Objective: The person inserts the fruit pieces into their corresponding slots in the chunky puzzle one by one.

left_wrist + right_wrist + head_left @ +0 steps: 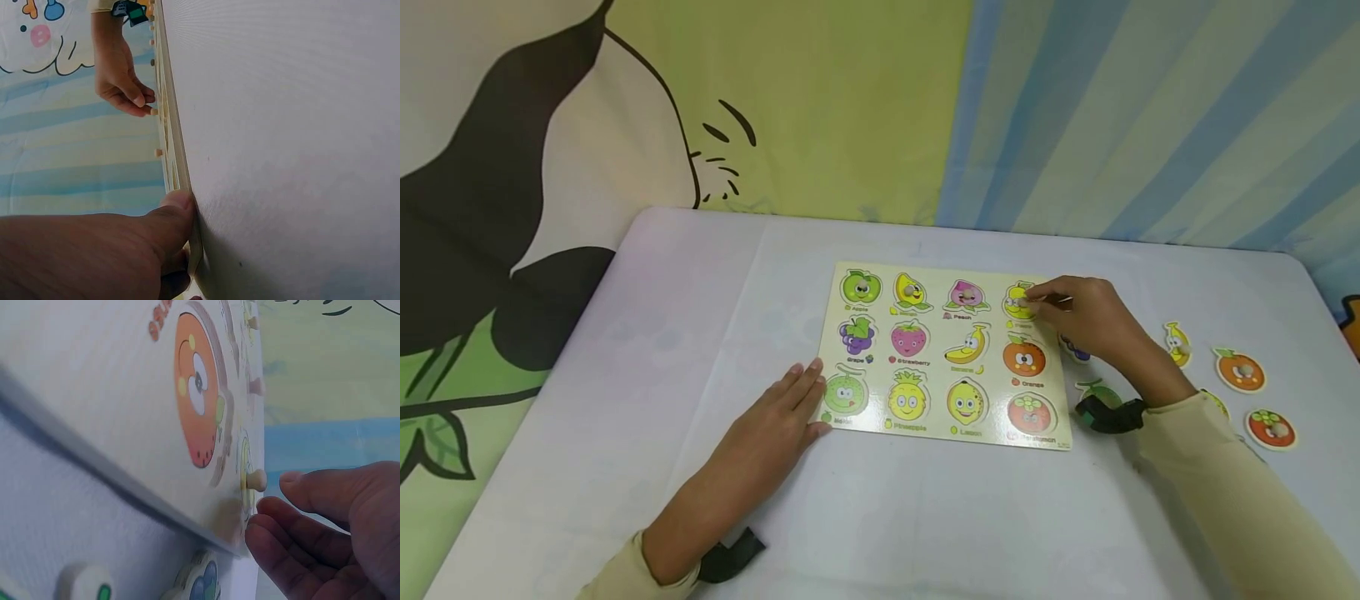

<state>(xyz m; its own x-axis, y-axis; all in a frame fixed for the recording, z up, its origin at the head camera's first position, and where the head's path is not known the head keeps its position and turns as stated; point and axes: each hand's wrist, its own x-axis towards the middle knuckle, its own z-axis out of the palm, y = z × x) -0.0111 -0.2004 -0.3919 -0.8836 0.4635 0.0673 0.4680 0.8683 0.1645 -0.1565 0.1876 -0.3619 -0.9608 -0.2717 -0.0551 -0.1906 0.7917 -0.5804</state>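
A wooden fruit puzzle board (880,354) lies flat on the table. Apple (861,287), mango (910,292) and peach (966,295) pieces with knobs sit in its top row. At the top right corner is the pear piece (1018,302); its small knob (256,480) shows in the right wrist view. My right hand (1093,321) is beside that knob, thumb and fingers bent around it but slightly apart from it. My left hand (775,425) rests at the board's lower left corner with extended fingers, its thumb (178,203) against the edge.
Loose pieces lie right of the board: a banana (1177,345), an orange (1241,370), a red persimmon-like piece (1272,429), a green melon (1099,392) and grapes (1077,350). My right forearm partly covers some of them. A printed cloth backdrop (850,108) hangs behind the table.
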